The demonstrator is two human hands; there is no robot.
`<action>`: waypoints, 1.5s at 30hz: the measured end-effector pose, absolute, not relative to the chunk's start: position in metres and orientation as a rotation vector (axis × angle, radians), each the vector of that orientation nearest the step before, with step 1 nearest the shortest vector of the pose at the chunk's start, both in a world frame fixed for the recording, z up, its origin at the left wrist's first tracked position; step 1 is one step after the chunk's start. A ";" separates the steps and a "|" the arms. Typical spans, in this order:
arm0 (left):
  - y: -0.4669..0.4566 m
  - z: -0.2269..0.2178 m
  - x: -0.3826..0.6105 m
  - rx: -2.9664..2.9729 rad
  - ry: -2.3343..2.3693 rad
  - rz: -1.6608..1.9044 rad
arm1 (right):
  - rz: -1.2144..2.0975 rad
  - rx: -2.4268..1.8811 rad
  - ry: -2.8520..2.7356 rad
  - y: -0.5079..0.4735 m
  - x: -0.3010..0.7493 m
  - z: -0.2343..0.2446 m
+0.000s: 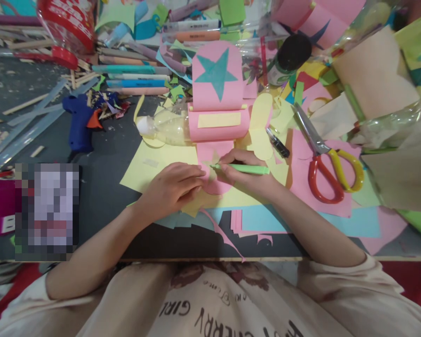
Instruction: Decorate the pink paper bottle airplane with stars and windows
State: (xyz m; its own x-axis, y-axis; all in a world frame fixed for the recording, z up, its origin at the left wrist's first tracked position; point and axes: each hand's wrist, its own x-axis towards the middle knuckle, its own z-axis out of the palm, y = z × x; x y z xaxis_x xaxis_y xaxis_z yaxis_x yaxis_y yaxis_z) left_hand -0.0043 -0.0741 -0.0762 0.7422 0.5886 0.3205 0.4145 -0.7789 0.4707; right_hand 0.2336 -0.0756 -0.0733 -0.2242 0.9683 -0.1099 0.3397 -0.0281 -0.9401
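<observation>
Paper-wrapped bottle (177, 124), one, lay on its side at the centre of the frame, its white cap (145, 126) toward the left; yellow paper showed through its clear wall. Two pink flaps spread from its band: the upper flap (199, 96) carried one teal star (215, 74), the lower flap (222, 188) one paler star, partly hidden. The right hand (243, 169) had its grip closed around one green marker (250, 169), tip at the paler star. The left hand (178, 183) lay flattened, its grip loose and holding nothing, fingertips at the lower flap's left edge. Right of centre, one pair of scissors (324, 154) rested on pink paper (298, 173). Four pens (136, 84) lay stacked in a row upper left of centre, above one blue glue gun (79, 124). Two more containers stood out: a red-labelled bottle (70, 28), upper left, and a dark-lidded jar (291, 56), upper right, contents unclear.
</observation>
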 end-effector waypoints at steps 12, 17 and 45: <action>-0.075 -0.076 -0.005 2.530 0.778 0.615 | 1.221 -1.367 -1.521 -0.076 0.233 -0.070; -0.074 -0.076 -0.004 2.557 0.767 0.651 | 1.189 -1.307 -1.321 -0.067 0.237 -0.073; -0.072 -0.075 -0.005 2.443 0.767 0.627 | 0.719 -0.889 -1.744 -0.074 0.250 -0.077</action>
State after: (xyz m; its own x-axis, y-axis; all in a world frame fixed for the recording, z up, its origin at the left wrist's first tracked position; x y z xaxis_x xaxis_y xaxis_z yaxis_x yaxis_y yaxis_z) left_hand -0.0047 -0.0720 -0.0752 0.7351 0.6207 0.2726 0.3903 -0.7163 0.5784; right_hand 0.2498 -0.0745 -0.0772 -0.2208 0.8323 0.5085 0.2316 0.5512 -0.8016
